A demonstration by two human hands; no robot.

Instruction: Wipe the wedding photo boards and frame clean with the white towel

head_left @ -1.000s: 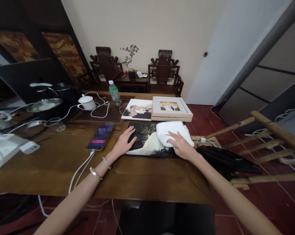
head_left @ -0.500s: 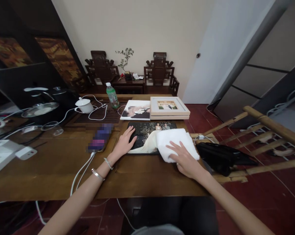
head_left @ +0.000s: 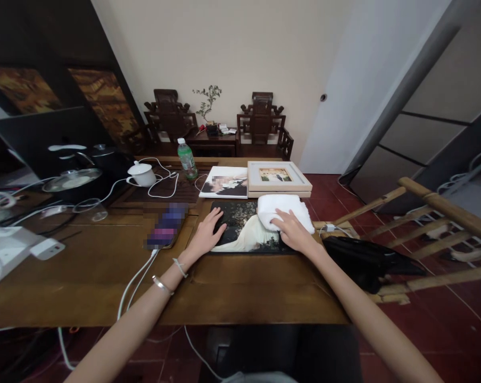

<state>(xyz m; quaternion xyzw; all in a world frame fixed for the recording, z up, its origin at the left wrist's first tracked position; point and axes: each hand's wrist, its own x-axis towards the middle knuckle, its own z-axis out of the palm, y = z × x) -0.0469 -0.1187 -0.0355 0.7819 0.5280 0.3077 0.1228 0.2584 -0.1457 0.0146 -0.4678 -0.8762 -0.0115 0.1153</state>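
While the left hand point(head_left: 206, 234) lies flat with fingers spread on the near-left corner of the dark photo print point(head_left: 244, 234), the right hand point(head_left: 290, 231) presses palm-down on a folded white cloth point(head_left: 282, 210) — fingers stretched out over it, not curled round it. The cloth sits on the print's far-right part, its far edge just beside the stacked light-wood picture frames point(head_left: 278, 178) beyond the right fingertips. Left of those frames, past the left fingertips, lies a second photo print point(head_left: 224, 182), and farther off a green-labelled bottle point(head_left: 187, 158) stands upright. Just outside the left hand's thumb side a phone point(head_left: 165, 226) rests on the wooden table point(head_left: 84, 266), a white cable point(head_left: 134, 276) running from it alongside the left wrist. To the outside of the right hand — a black bag point(head_left: 364, 258), draped by the table's edge against a bamboo chair point(head_left: 436, 223).
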